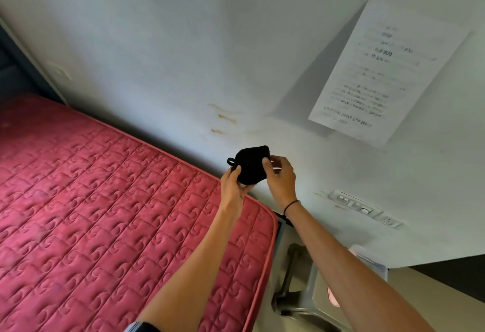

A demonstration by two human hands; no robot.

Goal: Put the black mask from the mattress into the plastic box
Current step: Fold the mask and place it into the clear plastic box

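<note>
The black mask [251, 164] is held up in the air in front of the white wall, above the far right corner of the red quilted mattress [105, 213]. My left hand [233, 187] pinches its lower left edge and my right hand [279, 177] grips its right side. One ear loop sticks out at the mask's left. A clear plastic box [372, 261] shows partly at the lower right, behind my right forearm; most of it is hidden.
A printed paper sheet [388, 74] is taped to the wall at upper right. A wall socket strip [364, 207] sits right of my right wrist. A metal frame [299, 287] stands on the floor beside the mattress edge.
</note>
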